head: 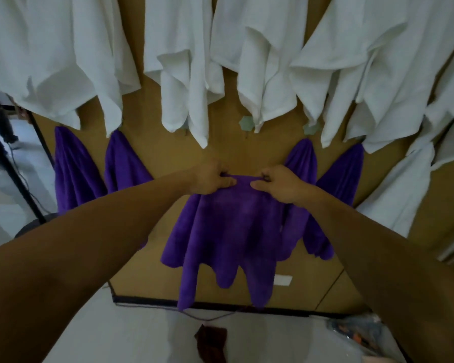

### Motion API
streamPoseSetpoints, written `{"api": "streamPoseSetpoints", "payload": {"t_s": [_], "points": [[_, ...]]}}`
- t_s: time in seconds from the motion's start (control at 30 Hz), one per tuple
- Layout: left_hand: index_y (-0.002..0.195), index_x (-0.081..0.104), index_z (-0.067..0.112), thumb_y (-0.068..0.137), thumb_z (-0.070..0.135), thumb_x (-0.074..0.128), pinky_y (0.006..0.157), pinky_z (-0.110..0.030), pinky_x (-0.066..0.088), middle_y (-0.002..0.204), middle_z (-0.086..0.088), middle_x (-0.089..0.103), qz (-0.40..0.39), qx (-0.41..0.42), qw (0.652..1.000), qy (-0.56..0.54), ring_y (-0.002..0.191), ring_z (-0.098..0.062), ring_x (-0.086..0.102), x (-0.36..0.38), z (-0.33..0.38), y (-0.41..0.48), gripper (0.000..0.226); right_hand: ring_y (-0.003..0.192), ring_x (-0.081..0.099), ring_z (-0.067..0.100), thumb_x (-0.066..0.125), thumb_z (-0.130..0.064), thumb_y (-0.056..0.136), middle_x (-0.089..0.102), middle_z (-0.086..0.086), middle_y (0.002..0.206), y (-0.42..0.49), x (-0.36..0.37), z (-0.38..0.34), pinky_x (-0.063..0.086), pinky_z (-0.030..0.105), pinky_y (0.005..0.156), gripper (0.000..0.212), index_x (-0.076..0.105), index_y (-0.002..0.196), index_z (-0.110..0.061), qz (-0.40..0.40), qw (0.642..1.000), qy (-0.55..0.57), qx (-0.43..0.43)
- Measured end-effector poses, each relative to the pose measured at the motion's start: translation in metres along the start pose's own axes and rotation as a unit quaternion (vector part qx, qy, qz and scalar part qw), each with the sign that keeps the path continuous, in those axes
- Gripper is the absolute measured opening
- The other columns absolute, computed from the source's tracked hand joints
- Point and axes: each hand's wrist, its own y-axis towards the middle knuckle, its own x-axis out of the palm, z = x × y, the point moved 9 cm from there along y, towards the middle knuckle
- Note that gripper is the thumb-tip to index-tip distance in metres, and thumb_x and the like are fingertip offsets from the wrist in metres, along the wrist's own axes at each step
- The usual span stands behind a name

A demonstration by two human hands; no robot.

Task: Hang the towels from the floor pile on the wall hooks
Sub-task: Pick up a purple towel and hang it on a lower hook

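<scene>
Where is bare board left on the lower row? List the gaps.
Free: the bare board between the left purple towels and the held purple towel. Crowded: right of it, where the right purple towels hang close beside it, and the white towels above.

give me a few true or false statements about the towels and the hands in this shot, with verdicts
1. The left hand and the right hand both grip the top edge of the purple fleece towel. True.
2. The white terry towels hang below the purple ones. False: they hang in the row above.
3. Two hanging purple towels are to the left of the held one. True.
4. The flat wall board is blue. False: it is brown.
5. A dark red-brown cloth lies on the pale floor. True.
</scene>
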Motion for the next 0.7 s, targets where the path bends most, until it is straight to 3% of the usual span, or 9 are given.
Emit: {"api": "streamPoseSetpoints", "payload": {"t_s": [0.07,0.13,0.17,0.23,0.37,0.5,0.6,0.7], "points": [[0.070,0.059,0.017,0.093,0.036,0.056,0.061,-0.021,0.044,0.074,0.000,0.061,0.001,0.007,1.000,0.005,0.068,-0.012,0.056,-0.005,-0.007,0.018,0.030,0.089,0.064,0.015,0.060,-0.025,0.093,0.070,0.004,0.098,0.015,-0.005,0.003,0.053,0.030,0.086,0.019,0.068,0.104,-0.010,0.041,0.999,-0.027,0.003],[0.074,0.064,0.008,0.093,0.036,0.057,0.063,-0.024,0.050,0.075,-0.006,0.064,0.024,0.013,1.000,-0.004,0.070,-0.020,0.060,-0.013,-0.012,0.036,0.035,0.091,0.061,0.013,0.059,-0.023,0.095,0.069,0.004,0.103,0.028,-0.012,0.003,0.050,0.028,0.087,0.023,0.067,0.110,-0.009,0.088,0.995,-0.050,-0.001],[0.075,0.063,0.004,0.094,0.034,0.057,0.061,-0.018,0.049,0.072,-0.006,0.063,0.032,0.011,0.999,-0.017,0.068,-0.021,0.059,-0.015,-0.014,0.046,0.036,0.092,0.060,0.013,0.058,-0.023,0.095,0.068,0.004,0.104,0.035,-0.016,0.001,0.049,0.028,0.088,0.023,0.067,0.111,-0.008,0.106,0.993,-0.061,-0.003],[0.072,0.061,0.004,0.095,0.028,0.056,0.051,-0.009,0.038,0.067,0.000,0.056,0.058,0.011,0.998,-0.016,0.066,-0.016,0.052,-0.022,-0.015,0.064,0.033,0.096,0.060,0.017,0.056,-0.024,0.096,0.068,0.006,0.107,0.050,-0.026,0.001,0.048,0.030,0.090,0.025,0.066,0.112,-0.008,0.134,0.988,-0.081,-0.003],[0.102,0.069,0.003,0.097,0.026,0.051,0.071,-0.024,0.038,0.096,-0.011,0.068,0.126,0.016,0.992,-0.010,0.090,-0.023,0.061,-0.038,-0.018,0.102,0.030,0.095,0.060,0.021,0.053,-0.026,0.097,0.068,0.010,0.105,0.089,-0.048,0.004,0.048,0.032,0.089,0.027,0.065,0.111,-0.006,0.194,0.977,-0.084,0.006],[0.114,0.066,0.005,0.099,0.027,0.046,0.071,-0.020,0.034,0.108,-0.014,0.068,0.197,-0.019,0.980,-0.012,0.101,-0.028,0.061,-0.050,-0.028,0.132,0.033,0.097,0.061,0.026,0.054,-0.024,0.097,0.068,0.016,0.105,0.126,-0.062,0.010,0.048,0.039,0.093,0.029,0.065,0.110,-0.001,0.250,0.967,-0.044,0.013],[0.113,0.067,0.006,0.098,0.026,0.048,0.064,-0.015,0.031,0.104,-0.012,0.069,0.236,-0.033,0.971,-0.036,0.093,-0.023,0.062,-0.053,-0.035,0.146,0.031,0.091,0.061,0.027,0.055,-0.024,0.096,0.068,0.014,0.098,0.145,-0.068,0.021,0.049,0.036,0.087,0.029,0.066,0.101,0.001,0.288,0.957,-0.021,0.024],[0.106,0.067,0.002,0.098,0.025,0.049,0.067,-0.021,0.036,0.101,-0.013,0.069,0.248,-0.040,0.966,-0.063,0.091,-0.024,0.062,-0.052,-0.042,0.160,0.031,0.071,0.052,0.016,0.054,-0.023,0.097,0.057,0.001,0.073,0.157,-0.072,0.029,0.040,0.029,0.070,0.030,0.060,0.075,-0.004,0.318,0.947,-0.006,0.035]]}}
